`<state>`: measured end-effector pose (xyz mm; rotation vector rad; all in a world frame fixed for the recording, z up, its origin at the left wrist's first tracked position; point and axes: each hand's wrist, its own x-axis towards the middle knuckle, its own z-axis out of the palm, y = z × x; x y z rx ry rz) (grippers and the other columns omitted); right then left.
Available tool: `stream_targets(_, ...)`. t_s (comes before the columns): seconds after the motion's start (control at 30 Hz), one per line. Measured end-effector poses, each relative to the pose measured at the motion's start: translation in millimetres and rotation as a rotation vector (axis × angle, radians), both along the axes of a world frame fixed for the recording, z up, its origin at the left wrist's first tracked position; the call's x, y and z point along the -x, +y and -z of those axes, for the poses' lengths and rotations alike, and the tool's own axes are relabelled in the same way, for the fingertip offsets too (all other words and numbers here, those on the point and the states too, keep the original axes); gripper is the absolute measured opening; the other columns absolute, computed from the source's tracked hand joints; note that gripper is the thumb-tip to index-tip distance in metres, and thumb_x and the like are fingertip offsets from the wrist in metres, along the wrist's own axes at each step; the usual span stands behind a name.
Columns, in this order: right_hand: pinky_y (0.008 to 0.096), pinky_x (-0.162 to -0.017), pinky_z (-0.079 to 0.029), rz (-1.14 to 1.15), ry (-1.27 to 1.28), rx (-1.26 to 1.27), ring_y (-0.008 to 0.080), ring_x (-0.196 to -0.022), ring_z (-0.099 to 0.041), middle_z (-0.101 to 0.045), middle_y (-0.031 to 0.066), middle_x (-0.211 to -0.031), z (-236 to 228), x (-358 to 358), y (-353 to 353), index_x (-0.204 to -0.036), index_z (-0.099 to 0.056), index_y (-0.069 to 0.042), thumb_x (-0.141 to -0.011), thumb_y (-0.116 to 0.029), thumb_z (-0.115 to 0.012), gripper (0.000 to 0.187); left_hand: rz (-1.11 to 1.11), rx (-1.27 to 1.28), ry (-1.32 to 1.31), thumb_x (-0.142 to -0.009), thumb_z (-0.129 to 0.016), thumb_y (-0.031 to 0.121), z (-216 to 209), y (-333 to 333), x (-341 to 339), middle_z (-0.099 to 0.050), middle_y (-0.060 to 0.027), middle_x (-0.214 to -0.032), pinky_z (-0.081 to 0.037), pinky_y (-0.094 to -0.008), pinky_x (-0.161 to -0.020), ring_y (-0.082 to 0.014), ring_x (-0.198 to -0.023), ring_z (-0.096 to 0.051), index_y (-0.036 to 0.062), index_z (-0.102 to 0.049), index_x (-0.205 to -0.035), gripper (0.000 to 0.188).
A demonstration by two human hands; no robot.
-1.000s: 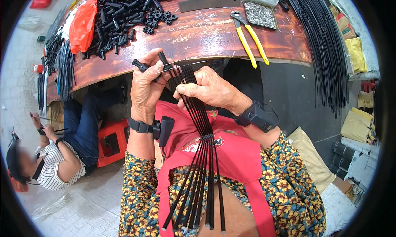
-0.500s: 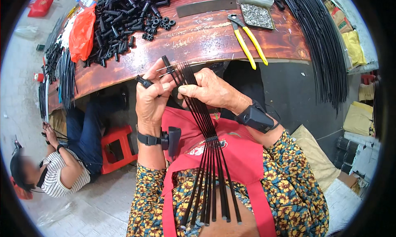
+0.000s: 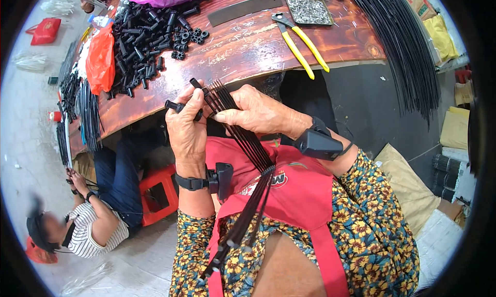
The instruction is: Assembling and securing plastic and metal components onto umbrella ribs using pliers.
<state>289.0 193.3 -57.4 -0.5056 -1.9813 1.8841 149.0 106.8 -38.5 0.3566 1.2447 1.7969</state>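
My right hand [image 3: 258,111] is closed on a fanned bundle of thin black rods [image 3: 248,148], thumb across them near the upper ends. The rods run down over a red apron, gathered at a joint in the middle, their lower ends swung to the left. With curled fingers my left hand [image 3: 187,129] holds a flanged black plastic tube [image 3: 178,107] between thumb and palm. Beside its fingertips, a second black tube [image 3: 197,84] sits at the rods' upper ends. What the left fingertips pinch there is partly hidden.
On the wooden table [image 3: 227,49] lie yellow-handled pliers [image 3: 305,48], a flat metal strip [image 3: 243,10], a tray of small metal bits [image 3: 310,11] and a heap of black plastic parts [image 3: 150,33]. Long black rods [image 3: 400,49] overhang the right edge. Another person [image 3: 98,214] sits at left.
The rods' lower ends have swung left and drawn closer together. My left thumb has risen toward the rods' upper ends. The view has shifted slightly.
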Motion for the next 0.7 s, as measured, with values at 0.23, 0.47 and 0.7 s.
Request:
stream_targets(0.23, 0.0281, -0.051, -0.04, 0.169, 0.006, -0.208, 0.0065, -0.057, -0.046, -0.051, -0.0006, -0.058, -12, -3, 3, -0.075, -0.059, 0.004, -0.09, -0.02, -0.059, 0.028, -0.069, 0.016, 0.04, -0.085, -0.069, 0.004, 4, 1, -11, -0.064, -0.0019, -0.091, -0.046, -0.0233, -0.063, -0.0093, -0.076, -0.059, -0.0003, -0.065, -0.107, 0.023)
stream_targets(0.47, 0.0258, -0.049, -0.038, 0.127, 0.012, -0.045, 0.0043, -0.056, -0.043, -0.047, -0.0026, -0.057, -9, -2, 2, -0.07, -0.059, 0.003, -0.088, -0.015, -0.06, 0.026, -0.143, -0.001, 0.058, -0.086, -0.067, 0.003, 5, 4, -18, -0.064, -0.0011, -0.091, -0.045, -0.0232, -0.066, -0.009, -0.078, -0.058, 0.0016, -0.065, -0.105, 0.019)
stream_targets(0.7, 0.0312, -0.049, -0.039, 0.199, 0.005, 0.031, 0.0088, -0.051, -0.044, -0.046, 0.0033, -0.052, -9, 3, -4, -0.066, -0.058, 0.004, -0.082, -0.017, -0.062, 0.027, -0.109, -0.096, -0.048, -0.088, -0.064, 0.003, 6, 2, -17, -0.065, -0.0056, -0.098, -0.048, -0.0266, -0.076, -0.0121, -0.086, -0.06, -0.0011, -0.062, -0.11, 0.023)
